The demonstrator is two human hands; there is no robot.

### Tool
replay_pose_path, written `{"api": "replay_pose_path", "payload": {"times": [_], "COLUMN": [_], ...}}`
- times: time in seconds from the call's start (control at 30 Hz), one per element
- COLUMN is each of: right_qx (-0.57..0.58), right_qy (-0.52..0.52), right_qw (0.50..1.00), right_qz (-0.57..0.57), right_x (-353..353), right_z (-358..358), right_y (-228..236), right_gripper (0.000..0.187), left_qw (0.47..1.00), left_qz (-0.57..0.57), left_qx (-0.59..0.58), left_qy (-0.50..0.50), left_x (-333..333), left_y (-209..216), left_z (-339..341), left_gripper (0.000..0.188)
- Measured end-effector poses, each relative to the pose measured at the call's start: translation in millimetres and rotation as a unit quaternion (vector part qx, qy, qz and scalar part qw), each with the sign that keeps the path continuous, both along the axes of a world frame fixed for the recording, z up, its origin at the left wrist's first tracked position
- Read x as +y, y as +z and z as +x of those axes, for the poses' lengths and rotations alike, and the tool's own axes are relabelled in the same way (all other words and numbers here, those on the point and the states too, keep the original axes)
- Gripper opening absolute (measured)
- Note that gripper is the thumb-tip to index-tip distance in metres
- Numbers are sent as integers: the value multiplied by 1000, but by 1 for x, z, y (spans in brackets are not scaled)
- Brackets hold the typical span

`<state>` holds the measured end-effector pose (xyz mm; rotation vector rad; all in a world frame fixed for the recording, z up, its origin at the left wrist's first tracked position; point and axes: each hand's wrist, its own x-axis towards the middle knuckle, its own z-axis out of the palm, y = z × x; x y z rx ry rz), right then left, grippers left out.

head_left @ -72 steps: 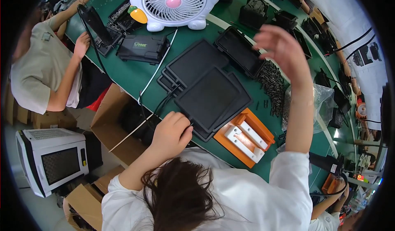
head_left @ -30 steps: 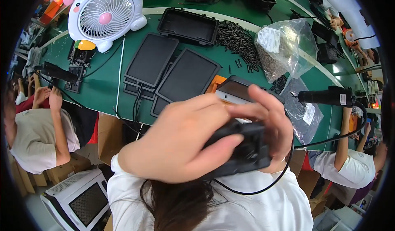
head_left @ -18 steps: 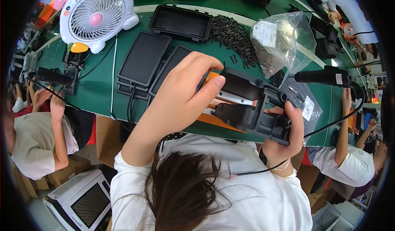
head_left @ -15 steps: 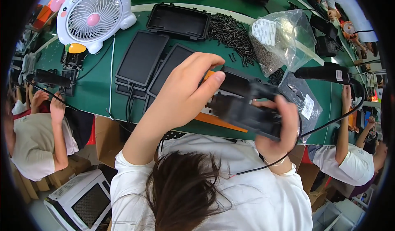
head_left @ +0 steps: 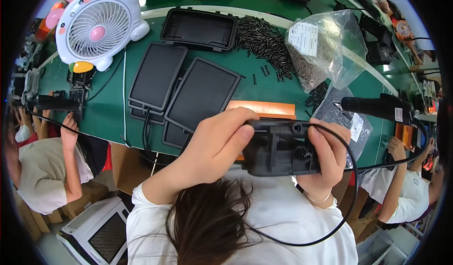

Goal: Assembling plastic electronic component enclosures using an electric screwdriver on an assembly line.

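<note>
A black plastic housing (head_left: 281,148) with ribs and round recesses is held between my two hands, close to my chest and past the table's near edge. My left hand (head_left: 218,142) grips its left end, thumb bent over the upper corner. The right end is in my right hand (head_left: 331,154), with the thumb on the face and fingers wrapped behind. A black cable (head_left: 351,189) runs over my right hand and loops down across my white shirt. Just beyond the housing, an orange block (head_left: 262,108) lies on the green table, partly hidden.
Flat black panels (head_left: 203,94) with cables lie left of my hands. Behind them are an open black case (head_left: 200,27), a heap of black screws (head_left: 266,40) and a clear bag (head_left: 325,43). A corded black tool (head_left: 377,106) hangs at right; a white fan (head_left: 99,24) stands left.
The housing has come nearer to me and turned from tilted to level, its ribbed face now showing. Both hands keep hold of it. More of the orange block and the panels is uncovered.
</note>
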<state>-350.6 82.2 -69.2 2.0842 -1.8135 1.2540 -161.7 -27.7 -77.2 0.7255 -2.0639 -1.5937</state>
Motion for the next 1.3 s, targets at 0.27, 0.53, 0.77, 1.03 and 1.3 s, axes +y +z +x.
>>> {"api": "replay_pose_path", "payload": {"times": [0.27, 0.53, 0.77, 1.03, 1.3], "right_qx": [-45, -96, -109, -114, -96], "right_qy": [42, 86, 96, 104, 86], "right_qw": [998, 991, 989, 988, 990], "right_qz": [8, -22, -27, -33, -51], "right_x": [5, -1, -3, -2, -4], "right_z": [-7, -12, -16, -17, -14], "right_y": [-7, -11, -11, -14, -15], "right_gripper": [56, 46, 44, 43, 44], "left_qw": [974, 827, 944, 958, 947], "left_qz": [-223, -511, -283, -196, -244], "left_qx": [-16, -198, -135, 183, 203], "left_qy": [46, -124, -104, -96, -42], "left_x": [-53, -103, -98, -26, -23], "left_y": [-21, -84, -45, 39, 33], "left_z": [-44, -105, -97, -54, -50], "left_gripper": [14, 9, 4, 28, 22]}}
